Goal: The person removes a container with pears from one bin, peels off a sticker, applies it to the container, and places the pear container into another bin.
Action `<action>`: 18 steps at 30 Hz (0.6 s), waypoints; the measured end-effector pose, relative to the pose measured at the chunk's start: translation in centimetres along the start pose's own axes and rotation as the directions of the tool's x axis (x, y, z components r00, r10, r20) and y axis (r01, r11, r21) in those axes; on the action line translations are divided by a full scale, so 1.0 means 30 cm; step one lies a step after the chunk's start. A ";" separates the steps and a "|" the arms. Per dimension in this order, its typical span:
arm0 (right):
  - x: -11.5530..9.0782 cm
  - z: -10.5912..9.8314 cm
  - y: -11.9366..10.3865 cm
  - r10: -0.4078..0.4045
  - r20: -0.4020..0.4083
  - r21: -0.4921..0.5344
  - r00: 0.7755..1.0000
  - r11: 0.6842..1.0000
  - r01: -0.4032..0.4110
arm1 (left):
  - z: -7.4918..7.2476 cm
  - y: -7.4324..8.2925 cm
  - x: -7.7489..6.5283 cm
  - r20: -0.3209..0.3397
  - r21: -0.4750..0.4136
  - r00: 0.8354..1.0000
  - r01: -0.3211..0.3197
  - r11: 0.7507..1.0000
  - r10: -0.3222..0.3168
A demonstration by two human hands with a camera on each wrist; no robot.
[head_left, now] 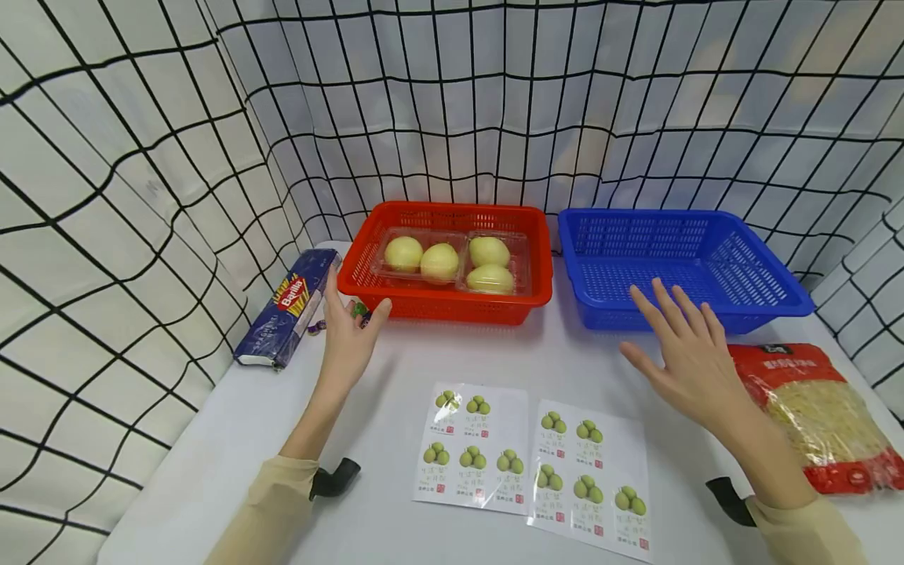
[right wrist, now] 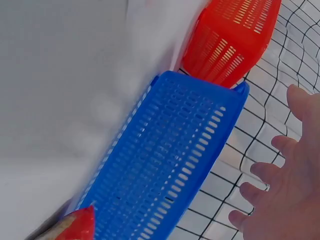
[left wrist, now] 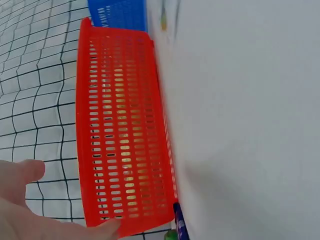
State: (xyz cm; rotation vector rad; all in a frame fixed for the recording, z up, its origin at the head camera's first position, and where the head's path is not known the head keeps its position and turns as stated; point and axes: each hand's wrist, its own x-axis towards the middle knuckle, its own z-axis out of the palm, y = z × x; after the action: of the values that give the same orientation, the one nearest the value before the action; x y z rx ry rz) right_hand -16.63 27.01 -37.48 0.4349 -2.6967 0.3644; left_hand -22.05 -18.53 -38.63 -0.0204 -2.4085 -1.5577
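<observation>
My left hand [head_left: 349, 345] is held near the front left corner of the red basket [head_left: 452, 310], its thumb and index finger spread apart with nothing between them. Two clear plastic boxes, each with two pale yellow round fruits [head_left: 439, 262], lie in that basket. In the left wrist view the fingers overlap the basket's near end. My right hand [head_left: 688, 365] hovers with fingers spread in front of the blue basket [head_left: 600, 315], which has nothing in it. Two sheets of stickers [head_left: 508, 400] printed with green fruits lie on the table between the hands.
A blue Barilla spaghetti box [head_left: 271, 333] lies left of the red basket, with small colourful wrapped items [head_left: 359, 308] beside it, partly behind the left hand. At the right is a red bag of noodles [head_left: 812, 408]. Black netting [head_left: 504, 74] over white cloth encloses the table's back and sides.
</observation>
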 end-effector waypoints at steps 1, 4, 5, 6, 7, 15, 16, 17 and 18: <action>0.006 0.002 -0.003 -0.008 -0.003 0.000 1.000 1.000 0.008 | 0.000 0.000 0.003 0.019 -0.053 0.999 0.033 0.998 -0.032; 0.031 0.009 -0.017 -0.030 -0.005 0.000 1.000 1.000 0.030 | -0.003 -0.007 0.009 0.095 -0.119 0.988 0.132 0.984 -0.121; 0.044 0.010 -0.023 -0.035 0.000 0.001 0.999 0.999 0.035 | -0.002 -0.012 0.011 0.110 -0.112 0.984 0.149 0.982 -0.137; 0.057 0.014 -0.031 -0.040 0.004 0.004 0.999 0.999 0.040 | 0.000 -0.018 0.012 0.116 -0.101 0.983 0.156 0.983 -0.145; 0.070 0.019 -0.039 -0.042 0.015 0.007 0.999 0.999 0.041 | 0.001 -0.024 0.012 0.114 -0.089 0.982 0.161 0.983 -0.150; 0.210 0.062 -0.131 -0.090 0.078 0.034 0.993 0.996 0.088 | 0.017 -0.036 0.012 0.010 0.000 0.994 0.111 0.994 -0.111; 0.230 0.065 -0.143 -0.106 0.080 0.040 0.991 0.994 0.103 | 0.020 -0.035 0.015 -0.006 0.005 0.994 0.108 0.994 -0.108; 0.251 0.069 -0.153 -0.122 0.079 0.045 0.989 0.992 0.119 | 0.022 -0.034 0.018 -0.019 0.009 0.994 0.105 0.994 -0.105; 0.273 0.073 -0.163 -0.135 0.079 0.052 0.988 0.990 0.131 | 0.024 -0.034 0.022 -0.032 0.014 0.994 0.105 0.994 -0.105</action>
State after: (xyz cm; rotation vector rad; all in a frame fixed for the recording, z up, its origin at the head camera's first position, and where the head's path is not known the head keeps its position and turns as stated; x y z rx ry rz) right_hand -22.83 19.81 -35.16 0.6531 -2.7244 0.3797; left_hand -23.01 -18.40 -39.65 0.1354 -2.4330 -1.5713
